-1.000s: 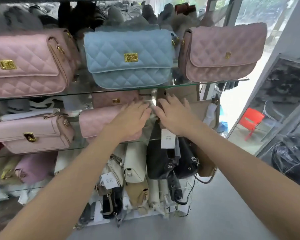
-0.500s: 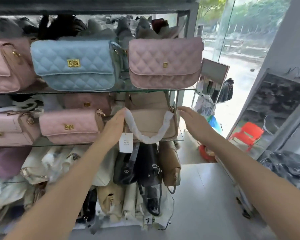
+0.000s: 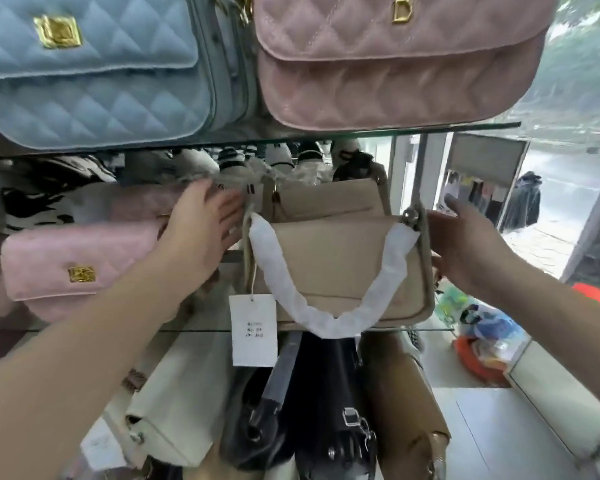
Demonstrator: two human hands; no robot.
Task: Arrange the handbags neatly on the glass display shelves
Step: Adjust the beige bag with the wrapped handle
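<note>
**shelfwatcher:** So what are the hands doing here?

**bagnerd42:** Both are spread flat, fingers loose, not gripping anything. The left hand (image 3: 201,233) sits at the left end of the beige bag (image 3: 340,268), palm towards it, and it overlaps the right end of the pink bag (image 3: 73,268) next door. Can't tell if it actually touches the beige one. The right hand (image 3: 465,247) is at the bag's right end, right by the metal strap ring; looks like contact, but it's hard to be sure.

**shelfwatcher:** And where's the bag sitting?

**bagnerd42:** Upright on the middle glass shelf (image 3: 430,328), front facing out, at the right-hand end. Its strap (image 3: 326,317) is wrapped in white paper and droops in a loop past the shelf edge. A white tag (image 3: 253,329) dangles on a string at the left. A second beige bag stands right behind it.

**shelfwatcher:** Rest of the shelves?

**bagnerd42:** Up top, a blue bag (image 3: 94,74) and a dusty pink one (image 3: 395,64), side by side, both quilted in diamonds with gold clasps. The pink bag in the middle row is soft-looking with a gold clasp too. Below hang smooth cream, black and tan bags, packed tight.
</note>
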